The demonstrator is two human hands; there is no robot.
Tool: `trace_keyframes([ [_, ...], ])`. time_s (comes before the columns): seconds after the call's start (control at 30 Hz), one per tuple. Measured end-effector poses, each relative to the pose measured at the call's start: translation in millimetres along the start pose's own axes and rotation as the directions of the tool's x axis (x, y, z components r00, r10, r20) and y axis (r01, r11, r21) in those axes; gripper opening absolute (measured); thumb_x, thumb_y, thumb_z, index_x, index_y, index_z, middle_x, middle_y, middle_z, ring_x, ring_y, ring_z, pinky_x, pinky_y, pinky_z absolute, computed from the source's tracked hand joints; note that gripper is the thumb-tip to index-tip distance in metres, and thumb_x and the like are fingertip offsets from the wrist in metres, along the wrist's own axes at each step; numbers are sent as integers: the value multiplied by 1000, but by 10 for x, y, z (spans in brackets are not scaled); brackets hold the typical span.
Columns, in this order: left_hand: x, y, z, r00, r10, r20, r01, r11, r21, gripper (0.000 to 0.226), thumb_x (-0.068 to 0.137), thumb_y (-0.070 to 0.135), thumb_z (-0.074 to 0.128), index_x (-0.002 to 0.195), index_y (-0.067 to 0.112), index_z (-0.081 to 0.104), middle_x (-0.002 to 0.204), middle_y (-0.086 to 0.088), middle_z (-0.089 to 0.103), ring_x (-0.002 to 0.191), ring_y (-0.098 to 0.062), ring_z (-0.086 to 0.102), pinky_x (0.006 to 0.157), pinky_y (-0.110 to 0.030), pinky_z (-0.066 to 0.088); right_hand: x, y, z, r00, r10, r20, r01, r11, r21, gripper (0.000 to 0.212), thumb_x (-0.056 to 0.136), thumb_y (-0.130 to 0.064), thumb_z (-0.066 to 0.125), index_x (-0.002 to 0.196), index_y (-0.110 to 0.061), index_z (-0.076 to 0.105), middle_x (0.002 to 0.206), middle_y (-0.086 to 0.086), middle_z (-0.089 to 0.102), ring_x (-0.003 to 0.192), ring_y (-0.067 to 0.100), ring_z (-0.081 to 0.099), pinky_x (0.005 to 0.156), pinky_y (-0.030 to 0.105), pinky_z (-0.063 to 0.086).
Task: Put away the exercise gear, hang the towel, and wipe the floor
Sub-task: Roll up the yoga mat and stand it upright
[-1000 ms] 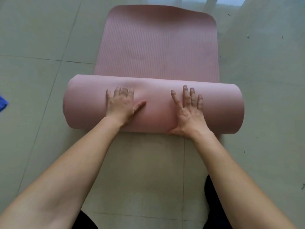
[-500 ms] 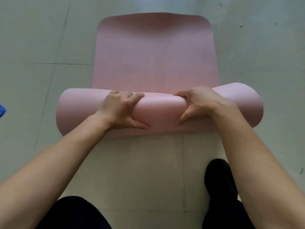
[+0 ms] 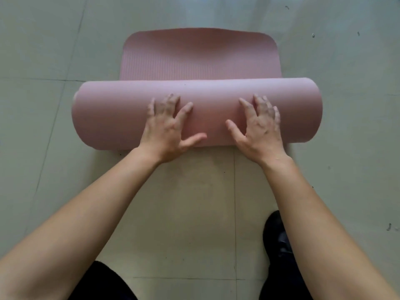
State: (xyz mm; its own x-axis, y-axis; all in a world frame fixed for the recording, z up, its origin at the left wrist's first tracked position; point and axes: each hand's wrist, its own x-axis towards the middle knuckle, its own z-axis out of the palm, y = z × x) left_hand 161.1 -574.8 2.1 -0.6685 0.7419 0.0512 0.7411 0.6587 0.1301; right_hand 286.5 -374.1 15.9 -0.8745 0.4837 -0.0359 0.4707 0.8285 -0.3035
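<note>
A pink exercise mat [image 3: 121, 113] lies on the tiled floor, mostly wound into a thick roll that runs left to right. A short flat stretch of the mat is still spread out beyond the roll, ending in rounded corners. My left hand [image 3: 167, 128] presses on the near side of the roll, left of its middle, with fingers spread and straight. My right hand [image 3: 258, 125] presses the same way to the right of the middle. Neither hand grips the roll.
Pale grey-green floor tiles [image 3: 43, 50] surround the mat on all sides. My black shoe [image 3: 277, 239] stands at the lower right, and a dark trouser knee [image 3: 101, 282] shows at the bottom left.
Half a second ago both hands gripped and squeezed the roll; now they lie flat on it. The roll has moved farther away and the flat stretch of mat is shorter.
</note>
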Motion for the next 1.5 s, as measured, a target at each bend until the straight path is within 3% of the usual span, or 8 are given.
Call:
trace_keyframes([
  [0.13,-11,-28,152,966,-45,256,-30,959,281,137,65,72,71,152,21,-22,161,-18,-21,149,-35,-20,116,-67,-3,1,140,119,979,-57,195,90,982,-167,121,74,-57,75,161,-25,-3,167,13,-14,154,31,-15,123,56,-6],
  [0.3,14,113,228,964,-120,238,47,955,292,104,74,17,69,154,21,3,162,-16,11,150,-36,12,115,-65,8,-25,165,206,983,-35,180,78,968,-240,144,62,-55,87,158,-28,-16,167,13,-17,154,32,-17,121,59,-8],
  [0.53,193,-72,-431,910,-8,415,-8,999,35,91,63,36,77,144,38,36,135,2,58,121,-25,56,98,-35,40,68,31,-124,951,-8,311,82,971,-225,142,56,-61,88,159,-31,-5,167,13,-1,154,34,-3,121,62,2],
  [0.7,167,-278,-775,771,70,633,97,969,-226,107,61,34,90,151,36,32,153,2,38,141,-18,34,114,-32,30,192,61,-485,858,-43,512,109,989,-99,141,39,-80,82,158,-35,21,159,1,36,147,25,30,121,51,21],
  [0.93,-173,-71,-336,988,-149,-41,143,981,-134,57,87,50,59,134,19,55,144,-16,45,135,-36,40,108,-57,29,151,92,-116,995,72,-70,-68,996,54,59,95,-53,56,143,-19,52,153,15,42,141,36,37,118,51,23],
  [1.1,-145,82,23,933,-130,336,34,960,277,145,56,81,69,153,16,-17,162,-21,-12,149,-40,-14,112,-72,-6,-24,125,163,995,57,-88,-54,998,37,59,98,-48,50,150,-21,42,161,20,26,151,37,18,122,56,4],
  [1.3,263,-51,-35,874,-112,472,52,989,140,128,51,64,83,154,26,17,155,-8,34,141,-28,34,115,-57,21,-45,230,253,999,39,1,-39,999,-32,68,99,-56,43,158,-24,28,168,12,9,156,28,3,122,56,-3],
  [1.5,532,-259,-672,728,-23,686,130,986,-104,100,50,52,92,137,37,45,128,8,59,114,-18,56,88,-28,45,76,130,78,987,91,-129,-95,995,-25,69,90,-68,33,141,-29,55,152,11,47,144,29,36,121,53,11],
])
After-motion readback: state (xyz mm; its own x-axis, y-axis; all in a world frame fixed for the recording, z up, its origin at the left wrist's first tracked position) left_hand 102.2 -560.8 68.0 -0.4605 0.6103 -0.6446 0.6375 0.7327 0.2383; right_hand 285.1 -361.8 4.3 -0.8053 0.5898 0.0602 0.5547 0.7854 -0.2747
